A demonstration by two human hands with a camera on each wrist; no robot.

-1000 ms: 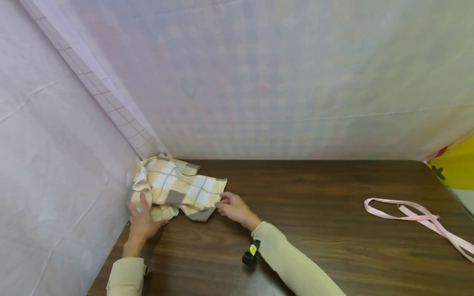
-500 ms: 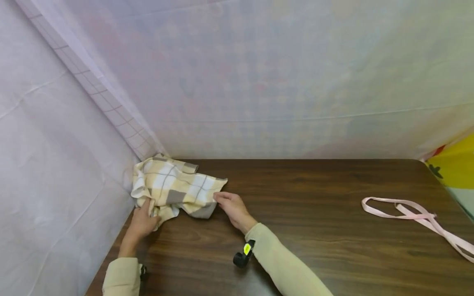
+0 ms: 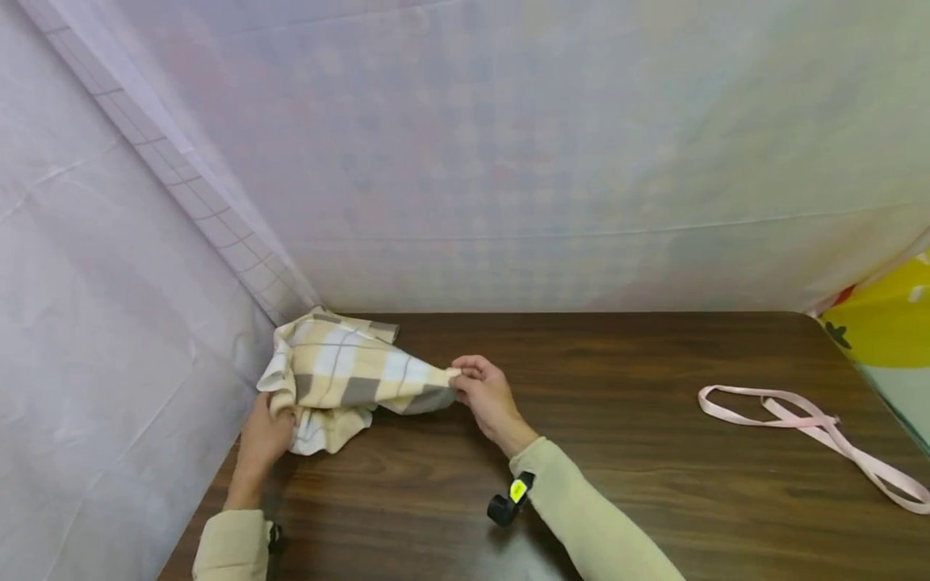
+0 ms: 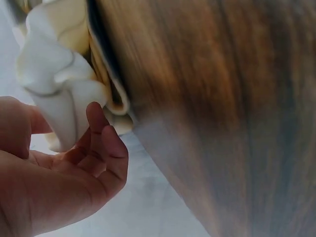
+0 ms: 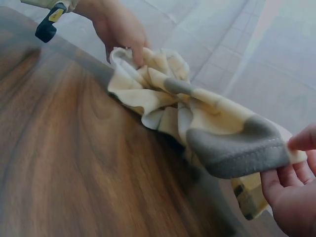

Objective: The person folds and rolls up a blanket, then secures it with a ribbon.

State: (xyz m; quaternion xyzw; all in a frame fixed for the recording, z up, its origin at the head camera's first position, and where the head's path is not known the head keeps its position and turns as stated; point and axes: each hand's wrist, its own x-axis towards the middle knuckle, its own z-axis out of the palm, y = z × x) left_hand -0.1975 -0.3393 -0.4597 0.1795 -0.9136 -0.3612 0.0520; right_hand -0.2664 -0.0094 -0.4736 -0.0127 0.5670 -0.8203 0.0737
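A crumpled plaid cloth (image 3: 341, 367) in cream, white and grey lies at the table's far left corner. Its right end is drawn out to a narrow, raised corner, which my right hand (image 3: 490, 395) pinches between thumb and fingers. The right wrist view shows a stitched grey hem (image 5: 247, 155) beside that pinch. At the cloth's left end, my left hand (image 3: 263, 432) grips a bunched fold. From the left wrist, a white fold (image 4: 61, 94) sits between the thumb and curled fingers of that hand. The fold's underside is hidden.
A looped pink ribbon (image 3: 799, 421) lies on the right of the dark wooden table (image 3: 603, 379). White sheeting (image 3: 131, 323) hangs close along the left edge and behind the back edge. Yellow fabric (image 3: 882, 323) shows past the right edge.
My right hand has taken the cloth's right corner and pulled it up and rightward, stretching it. My left hand has closed on the left end, with its fingers tucked into the fold.
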